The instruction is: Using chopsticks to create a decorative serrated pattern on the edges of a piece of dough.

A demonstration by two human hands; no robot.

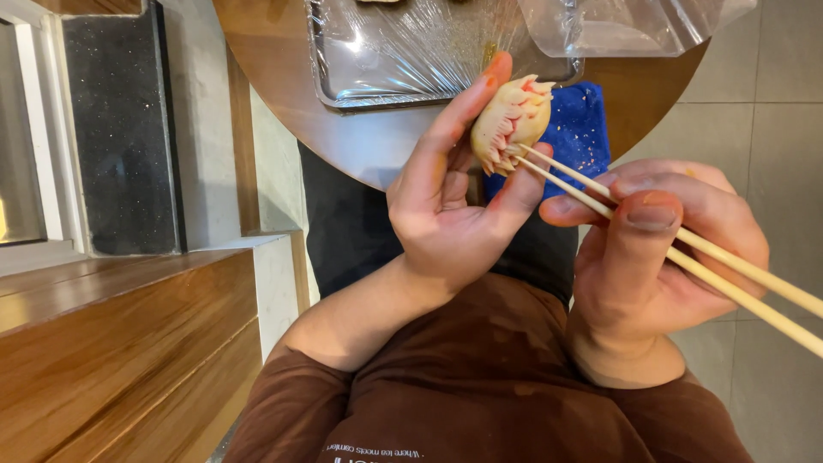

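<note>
A round wooden table (283, 69) occupies the top of the view, its brown surface glossy and reflecting light near the front edge. On it lies a metal tray (319, 60), rectangular, wrapped across its top in clear cling film (411, 43). To the right of the tray sits a clear plastic bag (617, 26), crumpled, overlapping the tray's right end. At the table's front edge lies a blue cloth (579, 129), speckled with pale crumbs and partly hanging over the rim. Beneath and around the table is a floor of grey tiles (763, 111).
</note>
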